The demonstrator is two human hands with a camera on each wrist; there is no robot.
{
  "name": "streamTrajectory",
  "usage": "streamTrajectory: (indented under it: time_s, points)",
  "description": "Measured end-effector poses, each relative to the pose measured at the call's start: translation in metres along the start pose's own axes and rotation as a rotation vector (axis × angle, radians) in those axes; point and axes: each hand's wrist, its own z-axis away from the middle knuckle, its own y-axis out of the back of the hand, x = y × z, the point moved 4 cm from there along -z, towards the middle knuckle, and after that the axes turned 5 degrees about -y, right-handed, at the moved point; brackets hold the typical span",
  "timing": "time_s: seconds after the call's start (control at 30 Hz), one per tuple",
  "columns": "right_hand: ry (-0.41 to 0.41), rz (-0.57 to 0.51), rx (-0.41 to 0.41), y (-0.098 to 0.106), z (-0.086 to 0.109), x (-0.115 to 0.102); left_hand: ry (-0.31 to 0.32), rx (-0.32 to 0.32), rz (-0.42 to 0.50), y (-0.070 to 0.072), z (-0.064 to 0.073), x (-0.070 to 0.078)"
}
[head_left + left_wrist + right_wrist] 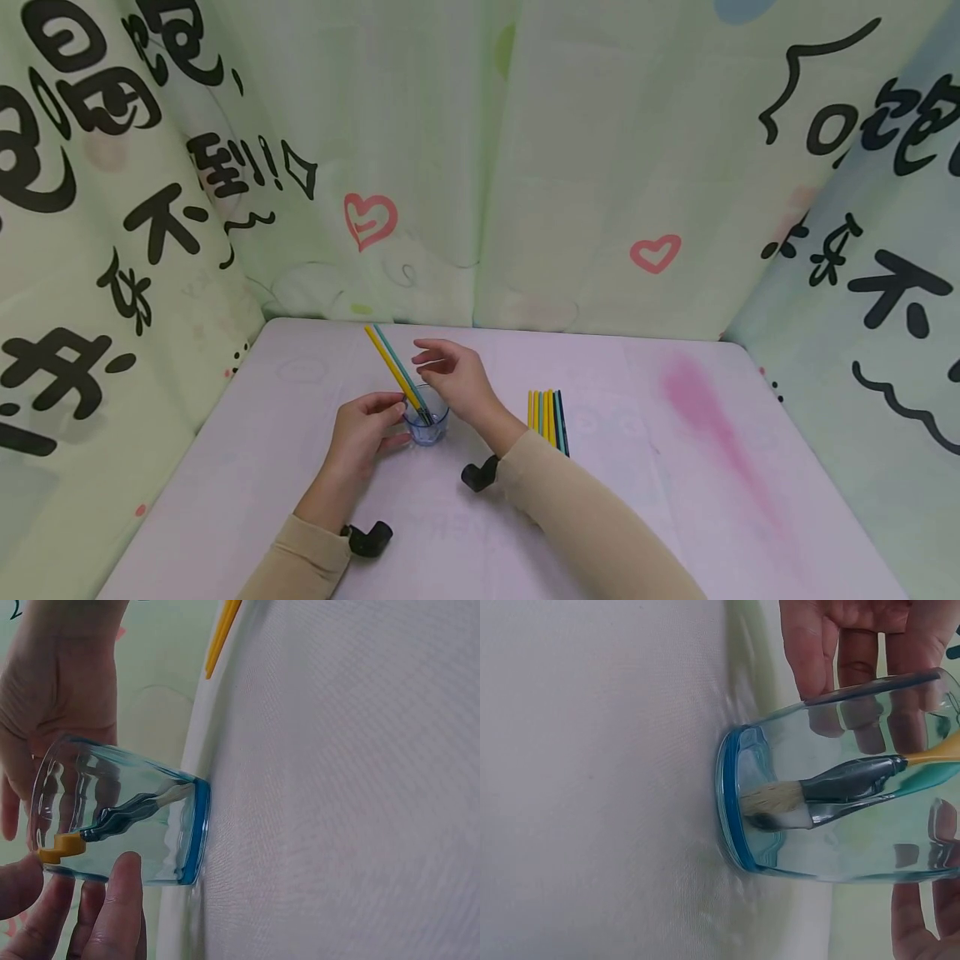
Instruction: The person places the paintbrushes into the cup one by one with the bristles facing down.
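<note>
A clear, blue-based plastic cup (429,432) stands upright on the table. Two paintbrushes, one with a yellow handle (392,364) and one with a teal handle (400,367), lean to the left inside it, their bristles (774,798) down near its base. My left hand (365,427) holds the cup at its left side, with fingertips (124,900) against the wall and the thumb near the rim. Behind and to the right of the rim is my right hand (459,379), fingers loosely extended toward the handles and gripping nothing.
A row of several more paintbrushes (549,419) with yellow, teal and dark blue handles lies right of the cup, partly behind my right forearm. The table (637,500) has a pink stain at its right. Printed curtains (555,167) hang around the far and side edges.
</note>
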Motion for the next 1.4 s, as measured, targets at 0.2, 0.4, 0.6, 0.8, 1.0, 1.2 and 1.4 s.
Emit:
streamTrajectory:
  time_s: [0.2,0.4,0.6,0.8,1.0,1.2,1.4]
  points:
    - [-0.01,-0.009,0.01,0.006,0.003,0.002,0.0,0.002,-0.006,0.001,0.002,0.001]
    - [0.005,-0.022,0.022,0.017,0.009,0.003,-0.002,0.003,0.005,0.001,0.001,0.001]
    - [-0.036,-0.051,0.05,0.031,0.016,0.006,0.003,0.003,0.009,0.001,0.002,0.001]
    - [-0.087,-0.112,0.063,0.042,0.024,0.009,0.009,0.004,0.015,0.0,0.002,0.0]
    - [-0.114,-0.133,0.071,0.053,0.033,0.01,0.009,0.0,0.028,0.0,0.001,0.0]
    - [-0.141,-0.141,0.067,0.064,0.042,0.013,0.005,0.0,0.016,-0.001,0.001,0.001]
    - [-0.18,-0.161,0.079,0.074,0.05,0.019,0.007,0.002,0.016,-0.001,0.002,0.001]
